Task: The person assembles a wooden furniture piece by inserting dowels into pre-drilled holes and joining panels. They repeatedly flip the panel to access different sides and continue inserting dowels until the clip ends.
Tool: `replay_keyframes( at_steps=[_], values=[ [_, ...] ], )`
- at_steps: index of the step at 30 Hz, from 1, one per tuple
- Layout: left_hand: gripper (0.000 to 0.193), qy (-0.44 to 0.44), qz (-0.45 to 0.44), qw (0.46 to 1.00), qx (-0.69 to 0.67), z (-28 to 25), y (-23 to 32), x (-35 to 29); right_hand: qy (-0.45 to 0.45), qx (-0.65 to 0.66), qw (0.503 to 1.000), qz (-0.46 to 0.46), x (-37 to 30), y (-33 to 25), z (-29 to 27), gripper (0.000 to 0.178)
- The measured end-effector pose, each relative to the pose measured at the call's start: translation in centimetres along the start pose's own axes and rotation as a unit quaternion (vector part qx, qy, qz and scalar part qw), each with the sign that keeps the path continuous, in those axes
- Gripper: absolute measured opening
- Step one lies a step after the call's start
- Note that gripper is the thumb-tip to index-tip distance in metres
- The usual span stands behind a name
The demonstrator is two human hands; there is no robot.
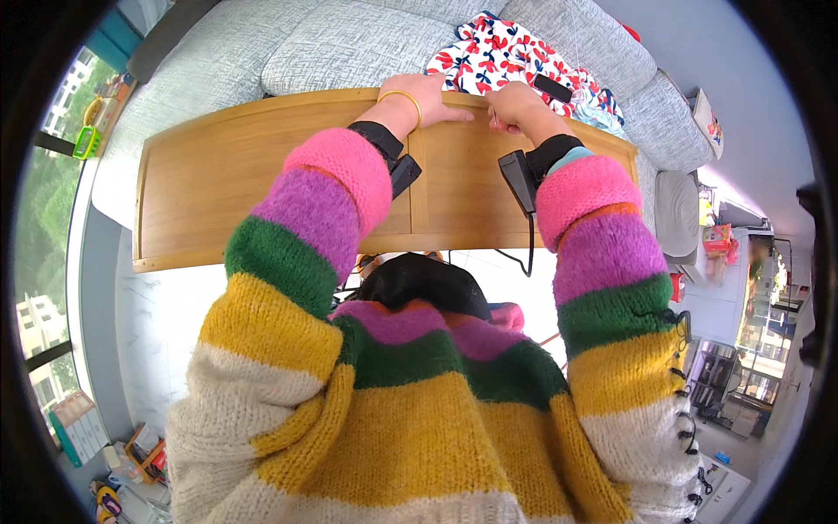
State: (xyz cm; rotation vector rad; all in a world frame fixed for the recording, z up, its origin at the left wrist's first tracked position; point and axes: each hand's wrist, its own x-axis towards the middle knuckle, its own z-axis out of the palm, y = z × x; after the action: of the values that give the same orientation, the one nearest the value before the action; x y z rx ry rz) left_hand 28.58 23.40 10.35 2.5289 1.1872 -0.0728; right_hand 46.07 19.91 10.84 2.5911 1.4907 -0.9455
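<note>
Both my hands reach over the far edge of a wooden table (253,175). My left hand (421,98), with a yellow bangle at its wrist, has its thumb stretched out to the right. Its other fingers lie toward the far edge, partly out of sight, so the hand looks open. Beside it my right hand (513,110) is closed, its fingers curled in; whatever they hold, if anything, is hidden. Just beyond both hands a white cloth (489,57) with a red and navy print lies bunched on the grey sofa (358,48). A dark oblong object (552,87) rests on the cloth.
Black devices are strapped to my wrists, and a cable (531,244) hangs from the right one past the table's near edge. A grey round-cornered stool (676,205) stands to the right. At the left are a window (52,210) and a ledge holding a green object (86,142).
</note>
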Motion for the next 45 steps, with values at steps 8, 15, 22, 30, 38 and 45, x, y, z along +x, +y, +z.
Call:
replay_keyframes(
  at_steps=[8, 15, 22, 30, 38, 45],
  values=[
    [0.082, 0.003, 0.005, 1.000, 0.010, 0.2, 0.0, 0.0, 0.095, -0.367, 0.909, -0.173, -0.8, 0.1, 0.4, 0.026],
    [0.068, 0.158, 0.094, 0.979, 0.087, -0.4, -0.4, -1.3, 0.059, -0.225, 0.968, -0.096, -1.3, -1.2, 0.0, 0.029],
    [0.037, 0.214, 0.079, 0.958, -0.177, -5.5, -4.8, -16.2, 0.277, -0.300, 0.833, -0.372, -3.3, 0.1, -3.1, 0.028],
    [0.026, 0.074, -0.104, 0.950, -0.286, 5.6, -2.8, -39.0, -0.025, 0.284, 0.875, -0.392, -14.6, 12.4, -1.5, 0.019],
    [0.029, -0.176, -0.200, 0.852, -0.452, 15.9, -2.3, -44.6, -0.021, 0.583, 0.811, 0.037, -31.6, 28.0, 15.1, 0.014],
    [0.032, -0.274, 0.081, 0.940, -0.187, 19.3, -1.8, -35.4, 0.104, 0.479, 0.867, 0.088, -46.4, 29.2, 33.1, 0.030]
  ],
)
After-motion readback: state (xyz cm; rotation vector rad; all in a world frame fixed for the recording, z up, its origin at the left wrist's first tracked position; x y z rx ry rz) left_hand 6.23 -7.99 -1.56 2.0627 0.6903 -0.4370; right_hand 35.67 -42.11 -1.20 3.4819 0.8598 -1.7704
